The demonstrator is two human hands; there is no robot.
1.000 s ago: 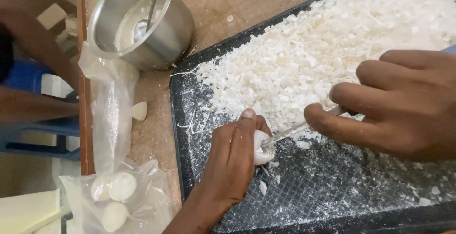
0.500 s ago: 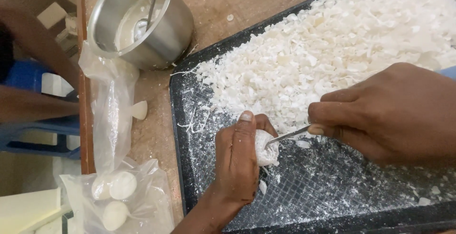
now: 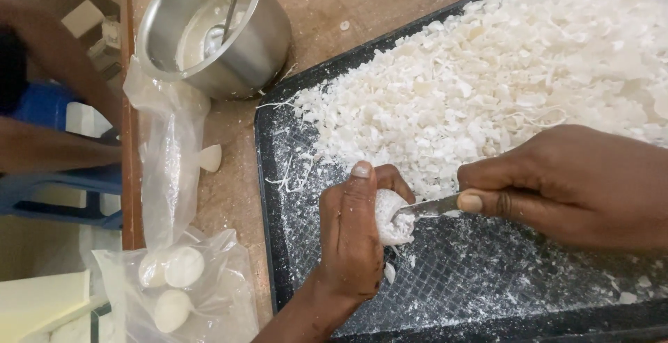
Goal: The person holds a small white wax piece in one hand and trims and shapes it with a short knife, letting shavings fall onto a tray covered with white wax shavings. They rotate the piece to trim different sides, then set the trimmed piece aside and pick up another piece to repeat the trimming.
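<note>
My left hand (image 3: 356,235) grips a small white lump (image 3: 391,219) over the near left part of a black tray (image 3: 268,197). My right hand (image 3: 570,186) holds a metal knife (image 3: 430,208), and its blade tip is pressed into the lump. A big heap of white flakes and shavings (image 3: 515,72) fills the far part of the tray. White powder dusts the tray's meshed bottom around both hands.
A steel pot (image 3: 216,30) with whitish liquid and a spoon stands on the brown table beyond the tray. A clear plastic bag (image 3: 177,273) with white round pieces lies at the left, one loose white piece (image 3: 210,157) beside it. Another person's limb (image 3: 49,141) shows at far left.
My right hand has drawn left and closer, bringing the knife blade into the lump. My left hand has turned the lump slightly and stayed in place.
</note>
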